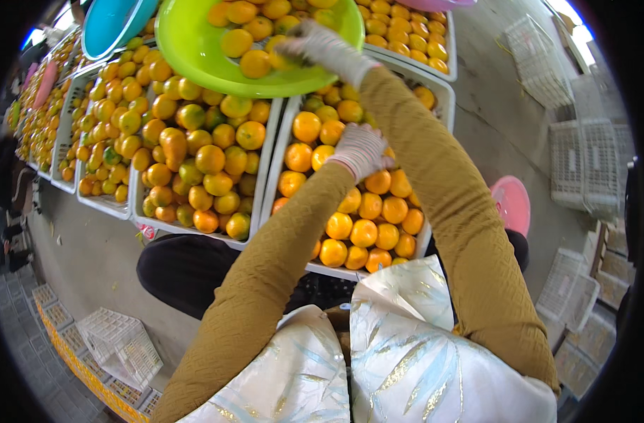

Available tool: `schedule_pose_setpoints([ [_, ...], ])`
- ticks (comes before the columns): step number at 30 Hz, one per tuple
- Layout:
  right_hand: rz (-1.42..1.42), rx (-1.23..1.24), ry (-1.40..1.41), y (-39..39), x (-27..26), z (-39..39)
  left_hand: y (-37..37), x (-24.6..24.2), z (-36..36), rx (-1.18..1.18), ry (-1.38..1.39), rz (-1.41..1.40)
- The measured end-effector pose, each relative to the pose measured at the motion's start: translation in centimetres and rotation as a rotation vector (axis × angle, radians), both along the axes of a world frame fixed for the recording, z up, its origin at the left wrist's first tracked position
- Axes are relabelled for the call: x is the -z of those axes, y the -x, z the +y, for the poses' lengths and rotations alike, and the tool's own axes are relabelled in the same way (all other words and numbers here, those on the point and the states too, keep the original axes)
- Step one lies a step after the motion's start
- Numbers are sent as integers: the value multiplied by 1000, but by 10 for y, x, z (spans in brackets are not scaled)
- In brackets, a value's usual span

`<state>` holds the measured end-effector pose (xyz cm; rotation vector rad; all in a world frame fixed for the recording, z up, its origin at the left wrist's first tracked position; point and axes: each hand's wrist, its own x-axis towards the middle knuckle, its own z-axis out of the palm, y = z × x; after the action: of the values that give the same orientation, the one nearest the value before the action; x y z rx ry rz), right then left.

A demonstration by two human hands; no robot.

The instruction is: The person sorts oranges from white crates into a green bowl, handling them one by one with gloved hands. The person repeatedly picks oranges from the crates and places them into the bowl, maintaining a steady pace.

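Observation:
My left hand (360, 152), in a striped knit glove, rests among the mandarins (363, 232) in the white plastic crate (423, 240) before me. Its fingertips are hidden, and whether they grip a fruit cannot be told. Farther off, my right hand (322, 50), gloved alike and blurred, reaches over the lime-green plastic basin (189, 58). Its fingers are at the mandarins (255, 64) inside; whether it holds one is unclear. The basin sits across the far parts of two crates. In my crate the near mandarins lie in neat rows.
To the left, more crates hold heaped mandarins (211, 159). A blue basin (107, 26) stands beyond them. On the floor at right are a pink basin (512, 203) and stacked white crates (586, 164). Another white crate (121, 346) stands behind on the left.

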<state>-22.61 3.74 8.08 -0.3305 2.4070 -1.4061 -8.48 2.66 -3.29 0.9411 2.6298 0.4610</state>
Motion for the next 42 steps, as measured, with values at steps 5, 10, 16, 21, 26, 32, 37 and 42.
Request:
schedule_pose_setpoints([
  [5,-163,97,579,-79,13,161,3,-22,-4,117,94,87],
  [10,-366,148,-188,-162,75,211,3,-22,-3,130,136,83],
  [16,-540,98,-166,-166,68,216,6,-19,-2,114,147,24],
  [21,-458,14,-426,-160,57,216,7,-20,0,113,138,22],
  [26,-468,35,-382,-164,68,215,5,-16,0,125,130,66],
  [32,-517,-48,-500,-154,80,213,-4,-23,3,104,215,136],
  [37,-603,5,-275,-153,89,220,-4,-26,22,180,-103,158],
  [42,-456,-3,-200,-161,92,229,-18,-17,38,70,-225,87],
])
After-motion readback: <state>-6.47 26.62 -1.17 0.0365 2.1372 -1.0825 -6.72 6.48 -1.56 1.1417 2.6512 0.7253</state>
